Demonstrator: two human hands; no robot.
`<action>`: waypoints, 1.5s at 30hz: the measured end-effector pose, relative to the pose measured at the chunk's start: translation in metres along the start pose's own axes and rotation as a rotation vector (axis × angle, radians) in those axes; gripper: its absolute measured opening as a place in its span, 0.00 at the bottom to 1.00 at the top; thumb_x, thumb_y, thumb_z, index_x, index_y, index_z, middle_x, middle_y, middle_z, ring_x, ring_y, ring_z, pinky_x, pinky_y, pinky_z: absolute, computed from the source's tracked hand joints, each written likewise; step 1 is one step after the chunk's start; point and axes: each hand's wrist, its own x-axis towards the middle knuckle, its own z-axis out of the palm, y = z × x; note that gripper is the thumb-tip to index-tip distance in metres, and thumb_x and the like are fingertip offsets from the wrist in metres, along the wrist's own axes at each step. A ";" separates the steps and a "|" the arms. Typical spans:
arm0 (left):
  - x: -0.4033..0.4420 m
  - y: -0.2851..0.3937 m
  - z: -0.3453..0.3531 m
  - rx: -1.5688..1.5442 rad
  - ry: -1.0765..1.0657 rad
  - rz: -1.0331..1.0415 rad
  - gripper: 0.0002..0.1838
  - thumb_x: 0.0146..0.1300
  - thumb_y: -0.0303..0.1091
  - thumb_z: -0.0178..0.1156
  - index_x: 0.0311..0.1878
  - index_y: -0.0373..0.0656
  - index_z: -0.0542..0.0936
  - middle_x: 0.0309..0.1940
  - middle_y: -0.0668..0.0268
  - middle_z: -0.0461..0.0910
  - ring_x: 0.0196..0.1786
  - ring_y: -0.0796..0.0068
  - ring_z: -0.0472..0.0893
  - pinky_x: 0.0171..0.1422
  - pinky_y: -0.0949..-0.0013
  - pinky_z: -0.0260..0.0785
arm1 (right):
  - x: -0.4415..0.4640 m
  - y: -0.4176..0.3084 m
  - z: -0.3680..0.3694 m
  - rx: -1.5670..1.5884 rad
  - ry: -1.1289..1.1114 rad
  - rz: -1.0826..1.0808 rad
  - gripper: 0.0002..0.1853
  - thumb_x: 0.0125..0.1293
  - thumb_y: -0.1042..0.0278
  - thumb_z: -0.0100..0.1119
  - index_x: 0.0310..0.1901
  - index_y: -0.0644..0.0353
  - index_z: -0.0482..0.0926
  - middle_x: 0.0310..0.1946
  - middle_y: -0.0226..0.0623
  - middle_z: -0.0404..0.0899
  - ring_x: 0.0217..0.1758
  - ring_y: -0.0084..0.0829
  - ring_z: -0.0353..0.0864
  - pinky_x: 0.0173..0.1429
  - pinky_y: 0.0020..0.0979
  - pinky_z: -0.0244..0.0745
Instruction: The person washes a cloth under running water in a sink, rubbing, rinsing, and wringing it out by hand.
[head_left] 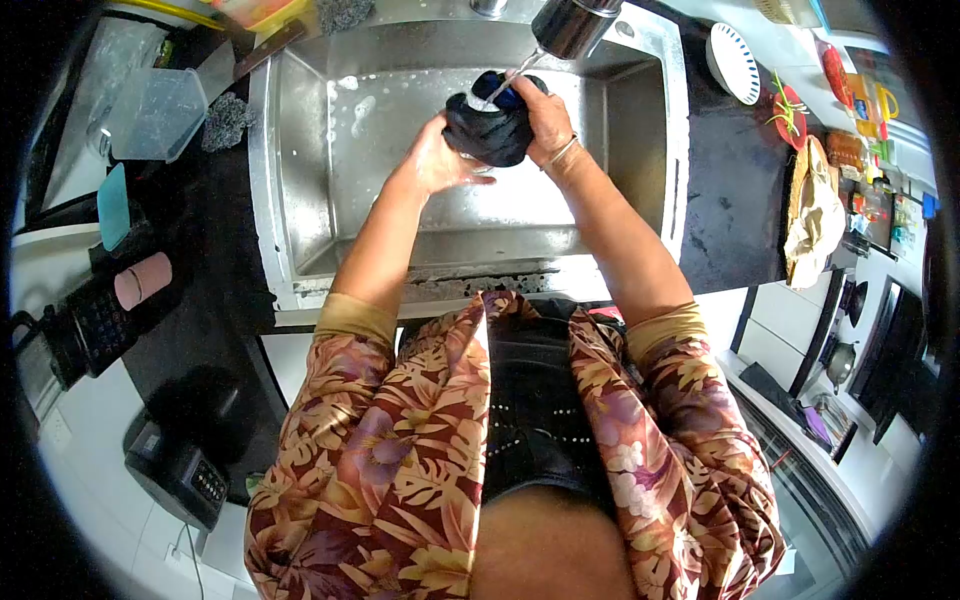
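Over a stainless steel sink (400,245), a dark, rounded object (490,135) sits between my two hands under running water from the faucet (575,25). What exactly the object is, I cannot make out. My left hand (437,160) supports its left side and underside, with some fingers extended below it. On the upper right, my right hand (546,118) grips its rim, fingers curled over the edge. A bracelet circles my right wrist. Water drops and some foam lie on the sink bottom.
Left of the sink are a clear plastic container (158,115), a grey scrubber (227,122) and a pink cylinder (143,281). To the right, a striped white bowl (735,63), a red dish (788,115) and a beige cloth (813,220) rest on the dark counter (725,190).
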 end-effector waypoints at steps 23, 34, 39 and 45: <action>0.035 -0.012 0.062 1.271 1.000 0.974 0.16 0.61 0.43 0.51 0.45 0.41 0.74 0.36 0.51 0.78 0.43 0.53 0.77 0.48 0.55 0.67 | 0.030 0.050 -0.033 0.124 0.162 0.347 0.12 0.59 0.57 0.50 0.33 0.57 0.74 0.25 0.35 0.75 0.27 0.37 0.76 0.30 0.41 0.72; 0.053 0.015 0.034 1.018 1.089 1.263 0.12 0.61 0.36 0.47 0.35 0.38 0.75 0.31 0.53 0.78 0.37 0.55 0.77 0.44 0.59 0.66 | 0.011 0.036 -0.001 -0.101 0.061 0.347 0.09 0.61 0.60 0.47 0.32 0.52 0.75 0.22 0.32 0.75 0.20 0.29 0.74 0.24 0.35 0.72; 0.022 -0.047 0.089 1.124 0.610 1.443 0.08 0.59 0.32 0.51 0.30 0.38 0.73 0.25 0.52 0.78 0.33 0.50 0.78 0.39 0.56 0.68 | 0.031 0.049 -0.039 0.516 -0.558 0.377 0.08 0.63 0.63 0.47 0.32 0.56 0.73 0.26 0.39 0.75 0.28 0.35 0.77 0.35 0.38 0.76; 0.055 0.020 0.020 0.905 1.037 1.202 0.11 0.61 0.36 0.47 0.36 0.38 0.74 0.31 0.52 0.78 0.36 0.51 0.77 0.45 0.56 0.66 | 0.016 0.044 -0.003 -0.159 -0.003 0.380 0.10 0.61 0.57 0.46 0.28 0.50 0.71 0.20 0.27 0.72 0.19 0.25 0.72 0.23 0.31 0.68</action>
